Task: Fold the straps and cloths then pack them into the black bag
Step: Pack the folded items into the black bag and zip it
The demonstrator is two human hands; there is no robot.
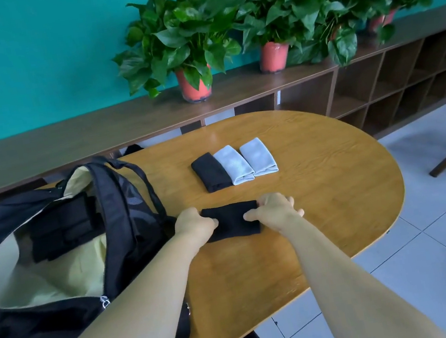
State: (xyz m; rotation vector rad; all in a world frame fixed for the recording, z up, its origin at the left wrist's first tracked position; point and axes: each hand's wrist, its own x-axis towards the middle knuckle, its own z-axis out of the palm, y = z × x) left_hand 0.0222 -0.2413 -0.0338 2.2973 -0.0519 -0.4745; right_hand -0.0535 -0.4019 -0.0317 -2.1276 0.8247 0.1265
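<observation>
Black cloth (231,221), flat folded rectangle

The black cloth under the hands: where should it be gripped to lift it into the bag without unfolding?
Probably at its two short ends, from left and right, pinching all layers. The black cloth lies flat, wider than deep, and the left hand and right hand pinch those ends.

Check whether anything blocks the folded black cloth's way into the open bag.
Nothing loose lies between. The black cloth, gripped by left hand and right hand, sits right of the black bag; only the bag's raised side wall must be cleared.
</observation>
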